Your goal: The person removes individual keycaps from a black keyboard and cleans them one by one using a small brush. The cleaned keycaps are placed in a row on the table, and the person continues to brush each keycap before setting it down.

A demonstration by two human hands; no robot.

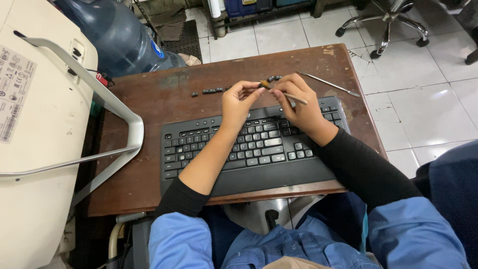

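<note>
Worn brown wooden surface [164, 99] set on white tiled floor [428, 104]. Black keyboard [249, 149] laid along near edge. Loose black keycaps [209, 91] scattered in row behind it. Thin metal tool [328, 84] placed at far right corner.

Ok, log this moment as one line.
left hand: pinches small dark piece | right hand: holds brush to it | keyboard: below hands | loose keycaps: on table
</note>
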